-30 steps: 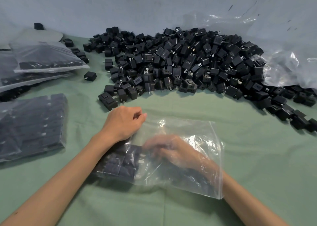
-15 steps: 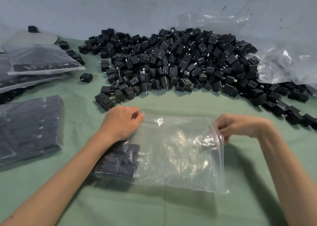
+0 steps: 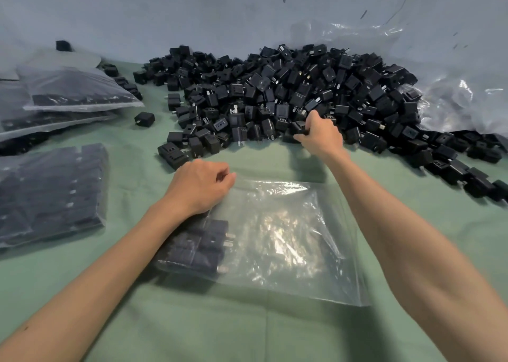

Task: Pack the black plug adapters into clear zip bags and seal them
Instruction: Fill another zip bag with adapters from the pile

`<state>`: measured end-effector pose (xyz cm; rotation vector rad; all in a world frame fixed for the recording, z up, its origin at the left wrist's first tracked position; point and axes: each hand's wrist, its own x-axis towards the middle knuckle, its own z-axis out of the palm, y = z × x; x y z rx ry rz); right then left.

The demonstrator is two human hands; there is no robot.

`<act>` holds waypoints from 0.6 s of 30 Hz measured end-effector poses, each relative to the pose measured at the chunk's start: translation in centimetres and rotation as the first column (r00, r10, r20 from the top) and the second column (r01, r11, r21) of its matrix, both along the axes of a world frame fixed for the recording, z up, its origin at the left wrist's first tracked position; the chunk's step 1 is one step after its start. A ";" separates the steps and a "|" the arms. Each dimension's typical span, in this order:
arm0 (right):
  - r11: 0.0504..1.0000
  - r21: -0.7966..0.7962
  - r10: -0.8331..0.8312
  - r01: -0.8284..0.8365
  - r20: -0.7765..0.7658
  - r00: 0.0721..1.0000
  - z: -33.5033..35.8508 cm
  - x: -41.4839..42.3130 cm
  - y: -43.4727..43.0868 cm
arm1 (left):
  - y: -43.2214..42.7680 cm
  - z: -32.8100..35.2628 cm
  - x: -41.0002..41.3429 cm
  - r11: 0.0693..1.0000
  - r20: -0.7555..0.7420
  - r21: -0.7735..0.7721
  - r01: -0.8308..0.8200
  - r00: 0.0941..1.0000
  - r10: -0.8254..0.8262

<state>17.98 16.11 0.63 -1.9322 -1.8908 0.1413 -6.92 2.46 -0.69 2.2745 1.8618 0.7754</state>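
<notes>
A clear zip bag (image 3: 286, 240) lies flat on the green cloth in front of me. Several black plug adapters (image 3: 198, 247) are stacked inside its left end. My left hand (image 3: 199, 187) pinches the bag's far left corner, fingers curled. A large heap of loose black adapters (image 3: 288, 95) spreads across the back of the table. My right hand (image 3: 319, 136) reaches into the heap's near edge and grips black adapters (image 3: 299, 129) there.
Filled bags (image 3: 52, 194) lie at the left, with more stacked bags (image 3: 71, 92) behind them. One stray adapter (image 3: 144, 119) sits alone on the cloth. Crumpled clear plastic (image 3: 464, 98) lies at the right against the pale wall.
My right hand came out of the bag, passed its right edge, then reached forward to the heap and closed on adapters. My left hand stayed at the bag's corner.
</notes>
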 end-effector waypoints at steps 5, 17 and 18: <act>0.996 0.094 0.030 -0.002 -0.289 0.957 1.5 3.3 -3.8 | 0.2 0.0 0.0 1.000 -0.023 -0.001 0.006 1.000 -0.006; 0.595 -0.341 0.235 -0.727 -0.792 0.564 1.4 7.8 -18.7 | 0.1 0.4 0.0 1.000 -0.047 0.011 0.016 0.999 -0.015; 0.601 -0.283 0.231 -0.748 -0.833 0.502 0.9 7.0 -18.9 | 0.0 0.4 0.1 1.000 -0.049 0.017 0.021 0.999 -0.020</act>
